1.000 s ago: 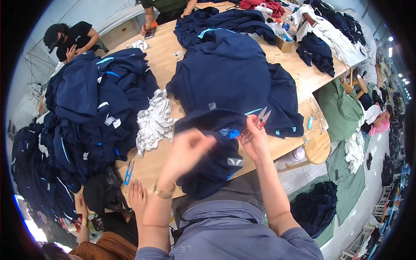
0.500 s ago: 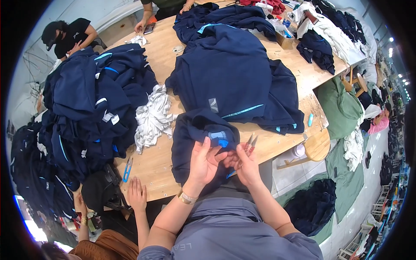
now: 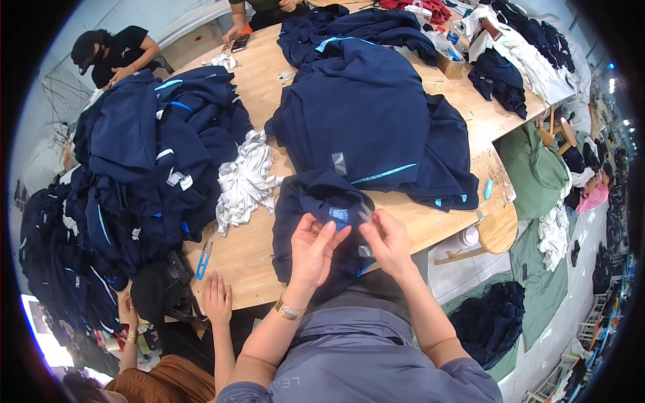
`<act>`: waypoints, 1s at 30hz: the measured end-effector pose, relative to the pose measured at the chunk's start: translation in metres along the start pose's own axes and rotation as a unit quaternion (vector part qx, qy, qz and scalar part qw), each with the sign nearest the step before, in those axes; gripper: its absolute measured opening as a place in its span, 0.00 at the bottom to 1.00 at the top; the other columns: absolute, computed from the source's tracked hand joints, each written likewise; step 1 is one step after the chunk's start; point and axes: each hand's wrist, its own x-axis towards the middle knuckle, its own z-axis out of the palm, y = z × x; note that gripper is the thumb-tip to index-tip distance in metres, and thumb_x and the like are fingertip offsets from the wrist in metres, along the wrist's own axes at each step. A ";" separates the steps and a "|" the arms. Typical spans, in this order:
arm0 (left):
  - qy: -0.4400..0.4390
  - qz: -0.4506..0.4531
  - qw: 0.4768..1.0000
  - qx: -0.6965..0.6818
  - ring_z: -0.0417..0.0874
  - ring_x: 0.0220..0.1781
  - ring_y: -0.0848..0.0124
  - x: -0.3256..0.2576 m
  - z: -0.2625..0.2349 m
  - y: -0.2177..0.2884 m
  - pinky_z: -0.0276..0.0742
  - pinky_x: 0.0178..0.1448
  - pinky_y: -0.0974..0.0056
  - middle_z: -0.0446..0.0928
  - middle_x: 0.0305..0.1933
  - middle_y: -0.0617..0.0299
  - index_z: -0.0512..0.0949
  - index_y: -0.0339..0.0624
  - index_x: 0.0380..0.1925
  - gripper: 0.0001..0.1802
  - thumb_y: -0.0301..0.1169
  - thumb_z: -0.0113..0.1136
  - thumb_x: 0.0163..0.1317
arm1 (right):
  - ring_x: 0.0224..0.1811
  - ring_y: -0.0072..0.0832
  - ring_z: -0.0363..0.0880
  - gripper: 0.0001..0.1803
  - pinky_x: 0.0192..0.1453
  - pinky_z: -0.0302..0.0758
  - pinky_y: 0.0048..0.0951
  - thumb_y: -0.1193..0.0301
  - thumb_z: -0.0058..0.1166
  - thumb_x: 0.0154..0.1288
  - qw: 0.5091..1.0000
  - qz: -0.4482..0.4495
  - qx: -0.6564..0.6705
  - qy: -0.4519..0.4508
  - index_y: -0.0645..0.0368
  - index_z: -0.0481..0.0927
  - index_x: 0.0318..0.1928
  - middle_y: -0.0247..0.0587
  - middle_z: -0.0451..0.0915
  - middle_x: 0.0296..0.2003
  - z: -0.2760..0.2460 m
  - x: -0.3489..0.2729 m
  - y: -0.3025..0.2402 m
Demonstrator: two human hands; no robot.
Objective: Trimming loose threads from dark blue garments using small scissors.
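Note:
A dark navy garment [image 3: 295,221] is bunched at the table's front edge, with a pale blue label patch [image 3: 338,214] and a bit of bright blue showing in its opening. My left hand [image 3: 312,248] has its fingers curled and its thumb bent in, pinching at the garment just below the patch. Right of the patch, my right hand [image 3: 388,247] is closed round small metal thread snips [image 3: 366,213], whose blades are blurred and point up over the cloth. The garment's lower part hangs toward my lap, partly hidden by my hands.
Large navy garments [image 3: 356,114] are heaped ahead, another pile [image 3: 134,148] at left beside white cloth strips [image 3: 245,181]. Blue-handled snips [image 3: 203,260] lie near a co-worker's hand [image 3: 217,300]. At right stand a wooden stool [image 3: 497,232] and a navy bundle [image 3: 487,319] on the floor.
The snips in my right hand have swung left over the garment, close to the label patch. My left hand has turned and its fingers are drawn in closer to the cloth.

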 end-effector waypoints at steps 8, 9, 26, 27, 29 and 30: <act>0.008 0.003 1.000 0.002 0.79 0.36 0.75 0.001 -0.007 -0.003 0.79 0.48 0.67 0.74 0.32 0.65 0.71 0.38 0.38 0.07 0.20 0.54 0.60 | 0.19 0.36 0.72 0.20 0.22 0.65 0.33 0.55 0.56 0.57 0.970 -0.113 -0.208 -0.060 0.59 0.70 0.24 0.39 0.71 0.20 0.002 0.002 0.002; -0.004 0.004 1.000 0.010 0.79 0.38 0.74 0.001 -0.008 -0.003 0.78 0.48 0.67 0.75 0.34 0.62 0.71 0.37 0.39 0.08 0.20 0.55 0.60 | 0.19 0.36 0.72 0.20 0.22 0.65 0.33 0.55 0.56 0.57 0.970 -0.114 -0.208 -0.060 0.59 0.70 0.24 0.39 0.71 0.20 0.002 0.002 0.002; 0.008 -0.014 0.999 -0.032 0.80 0.40 0.71 -0.001 -0.003 -0.003 0.77 0.54 0.60 0.77 0.36 0.59 0.69 0.39 0.37 0.04 0.24 0.51 0.63 | 0.17 0.39 0.69 0.19 0.21 0.63 0.31 0.58 0.56 0.58 0.987 -0.084 -0.134 -0.006 0.60 0.69 0.24 0.41 0.69 0.17 0.001 0.001 0.010; 0.019 -0.011 0.999 -0.027 0.81 0.39 0.70 0.000 -0.001 -0.003 0.78 0.53 0.61 0.78 0.35 0.59 0.69 0.41 0.36 0.02 0.26 0.50 0.65 | 0.17 0.39 0.69 0.19 0.21 0.63 0.31 0.58 0.56 0.58 0.987 -0.083 -0.134 -0.006 0.60 0.69 0.24 0.41 0.69 0.17 0.002 0.000 0.010; 0.029 -0.009 0.999 -0.021 0.82 0.39 0.69 0.000 0.001 -0.004 0.78 0.52 0.61 0.78 0.34 0.59 0.68 0.43 0.34 0.02 0.27 0.48 0.66 | 0.16 0.32 0.68 0.17 0.20 0.62 0.27 0.61 0.62 0.54 0.992 -0.062 -0.107 0.030 0.60 0.70 0.27 0.38 0.70 0.17 0.006 -0.002 0.008; 0.026 -0.006 0.999 -0.028 0.82 0.38 0.69 -0.001 0.001 -0.004 0.79 0.52 0.61 0.79 0.34 0.59 0.68 0.43 0.34 0.02 0.27 0.48 0.66 | 0.16 0.32 0.68 0.17 0.20 0.62 0.27 0.61 0.62 0.54 0.992 -0.061 -0.107 0.030 0.60 0.70 0.27 0.38 0.70 0.17 0.008 -0.003 0.007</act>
